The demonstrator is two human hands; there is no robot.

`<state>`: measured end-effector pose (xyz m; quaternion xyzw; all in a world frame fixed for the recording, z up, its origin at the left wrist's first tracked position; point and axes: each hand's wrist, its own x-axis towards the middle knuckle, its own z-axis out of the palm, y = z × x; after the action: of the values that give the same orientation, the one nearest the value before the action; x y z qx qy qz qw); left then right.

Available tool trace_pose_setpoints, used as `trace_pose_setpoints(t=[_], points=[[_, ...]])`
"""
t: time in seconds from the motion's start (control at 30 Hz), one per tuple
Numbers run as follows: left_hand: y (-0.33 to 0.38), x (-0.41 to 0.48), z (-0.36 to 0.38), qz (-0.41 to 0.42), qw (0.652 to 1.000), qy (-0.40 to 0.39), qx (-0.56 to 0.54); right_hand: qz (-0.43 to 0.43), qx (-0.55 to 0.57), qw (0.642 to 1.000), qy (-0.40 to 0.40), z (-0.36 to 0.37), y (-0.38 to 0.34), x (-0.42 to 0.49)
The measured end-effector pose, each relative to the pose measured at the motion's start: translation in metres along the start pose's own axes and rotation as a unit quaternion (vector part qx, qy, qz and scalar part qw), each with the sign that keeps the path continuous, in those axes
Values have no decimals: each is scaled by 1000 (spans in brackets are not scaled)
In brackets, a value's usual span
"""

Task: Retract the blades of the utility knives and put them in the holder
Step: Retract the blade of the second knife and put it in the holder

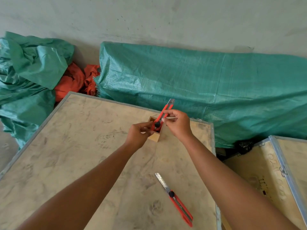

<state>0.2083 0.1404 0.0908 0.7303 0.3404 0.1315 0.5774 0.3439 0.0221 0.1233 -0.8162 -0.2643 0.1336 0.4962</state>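
A red utility knife (163, 113) stands tilted above the small wooden holder (154, 137) at the far side of the plywood top, its short metal tip pointing up and away. My right hand (177, 124) pinches its upper body. My left hand (140, 135) grips its lower end beside the black slider knob, right at the holder's mouth. Something red shows inside the holder. A second red utility knife (180, 205) lies flat near me, its long blade (162, 180) fully extended toward the holder.
The work surface is a plywood crate top (69, 155) with metal edging. Another crate (272, 171) stands to the right across a narrow gap. Green tarpaulin bundles (207, 80) and orange cloth (74, 80) lie behind, against a grey wall.
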Motion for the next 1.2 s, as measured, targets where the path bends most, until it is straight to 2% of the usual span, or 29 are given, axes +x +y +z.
trace_pose_setpoints(t=[0.13,0.23,0.5,0.87,1.03,1.2], points=[[-7,32,9,-28,993,21,114,1,-40,999,24,21,16,20],[-20,47,16,-69,989,-4,133,-8,-78,997,20,39,29,25],[-33,55,17,-69,991,3,117,-10,-148,988,-32,64,45,23],[-35,46,13,-73,992,15,106,-11,-123,992,-32,60,42,17],[-23,10,12,-60,992,55,101,-13,-118,993,-28,36,38,-8],[-36,-56,35,-98,994,13,52,13,-104,993,-46,9,54,-55]])
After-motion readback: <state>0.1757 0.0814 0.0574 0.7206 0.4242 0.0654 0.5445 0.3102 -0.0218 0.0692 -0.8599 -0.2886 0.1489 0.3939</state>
